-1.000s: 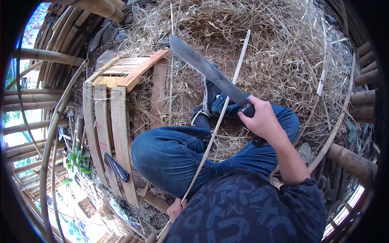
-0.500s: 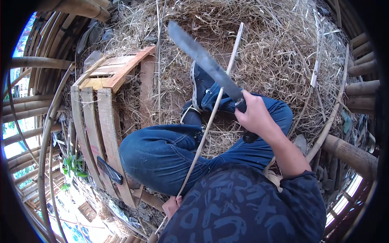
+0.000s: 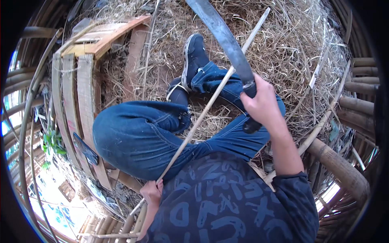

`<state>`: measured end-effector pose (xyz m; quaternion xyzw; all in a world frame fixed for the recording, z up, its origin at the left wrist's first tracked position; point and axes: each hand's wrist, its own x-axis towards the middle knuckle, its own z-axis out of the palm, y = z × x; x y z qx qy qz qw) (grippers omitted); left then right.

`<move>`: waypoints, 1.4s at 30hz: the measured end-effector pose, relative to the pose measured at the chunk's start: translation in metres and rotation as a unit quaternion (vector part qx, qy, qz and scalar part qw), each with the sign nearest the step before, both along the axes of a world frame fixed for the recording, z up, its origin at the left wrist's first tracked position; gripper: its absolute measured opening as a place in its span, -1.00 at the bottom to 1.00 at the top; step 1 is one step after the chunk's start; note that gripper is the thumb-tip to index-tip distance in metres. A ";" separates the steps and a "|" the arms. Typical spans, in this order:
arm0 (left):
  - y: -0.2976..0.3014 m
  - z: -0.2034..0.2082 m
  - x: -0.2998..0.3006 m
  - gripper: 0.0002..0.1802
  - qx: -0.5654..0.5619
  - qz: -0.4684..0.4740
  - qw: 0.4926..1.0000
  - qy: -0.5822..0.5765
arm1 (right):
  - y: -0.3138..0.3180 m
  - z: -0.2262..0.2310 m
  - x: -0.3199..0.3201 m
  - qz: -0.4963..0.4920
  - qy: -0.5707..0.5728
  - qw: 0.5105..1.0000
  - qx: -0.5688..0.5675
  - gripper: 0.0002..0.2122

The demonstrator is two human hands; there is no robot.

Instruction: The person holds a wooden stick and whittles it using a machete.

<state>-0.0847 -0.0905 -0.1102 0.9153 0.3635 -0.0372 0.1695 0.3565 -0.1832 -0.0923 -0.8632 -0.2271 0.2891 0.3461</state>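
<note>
My right hand (image 3: pixel 265 103) is closed round the dark handle of a machete (image 3: pixel 223 36). Its long grey blade points up and away to the left, and its far end runs out of the picture's top edge. A thin, pale bamboo-like stick (image 3: pixel 194 126) slants across my lap from lower left to upper right. The blade crosses in front of the stick's upper part; whether they touch I cannot tell. Down by my left hip, my left hand (image 3: pixel 151 191) grips the stick near its lower end, and a short length sticks out below the fist.
Slatted wooden pallet-like pieces (image 3: pixel 86 81) stand left of my bent knee, with a dark phone (image 3: pixel 86 148) on a slat. Dry straw and shavings (image 3: pixel 279 48) cover the ground ahead. Bamboo poles (image 3: pixel 340 168) line both sides. A green plant (image 3: pixel 52 143) grows at the left.
The view has shifted, so the pallet and my legs appear farther left and higher. My right hand and the machete have moved rightward, nearer my right knee. Both hands keep their hold.
</note>
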 end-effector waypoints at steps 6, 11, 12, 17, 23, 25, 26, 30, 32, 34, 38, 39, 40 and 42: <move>-0.004 0.005 -0.003 -0.55 0.003 0.014 1.000 0.016 | -0.010 0.000 0.011 0.056 0.004 0.998 -0.028 -0.75; -0.009 0.000 0.003 -0.54 0.007 0.043 0.999 -0.008 | 0.001 -0.008 -0.009 0.048 -0.040 0.998 -0.001 -0.76; -0.009 0.002 0.005 -0.54 0.006 0.043 0.999 0.001 | 0.001 -0.008 -0.005 0.048 -0.003 0.999 -0.006 -0.78; -0.006 0.004 0.004 -0.51 0.013 0.024 1.000 0.002 | -0.003 -0.018 0.001 -0.032 0.046 0.998 -0.034 -0.81; -0.007 0.007 0.007 -0.51 -0.002 0.035 0.999 0.013 | -0.006 -0.017 0.004 -0.016 0.048 0.998 -0.044 -0.82; -0.007 0.005 0.010 -0.50 0.013 0.030 0.999 0.005 | -0.005 -0.026 -0.002 -0.015 0.028 0.999 0.005 -0.82; -0.009 0.007 0.009 -0.50 0.012 0.029 1.000 0.004 | -0.006 -0.022 -0.011 0.036 0.012 0.999 -0.007 -0.82; -0.010 0.003 0.004 -0.51 0.009 0.044 0.999 0.012 | -0.011 -0.018 -0.008 0.043 0.027 0.999 -0.017 -0.81; -0.011 0.004 0.003 -0.51 0.010 0.035 0.999 0.009 | -0.011 -0.023 -0.006 -0.030 0.061 0.997 -0.021 -0.79; -0.010 0.004 0.012 -0.52 0.027 0.031 0.999 -0.001 | -0.011 -0.020 -0.026 0.013 0.017 1.000 -0.004 -0.80; -0.014 0.002 0.008 -0.53 0.021 0.053 0.998 0.002 | -0.010 -0.020 -0.021 0.028 0.039 0.999 0.018 -0.81; -0.013 0.002 0.008 -0.53 0.029 0.046 0.999 0.002 | -0.014 -0.019 -0.012 -0.009 0.083 0.996 0.014 -0.80; -0.014 0.003 0.009 -0.53 0.036 0.039 0.999 0.001 | -0.016 -0.024 -0.006 -0.042 0.059 0.997 -0.005 -0.79; -0.015 0.006 0.013 -0.53 0.032 0.043 0.999 0.007 | -0.017 -0.021 -0.022 0.018 0.029 0.999 0.013 -0.78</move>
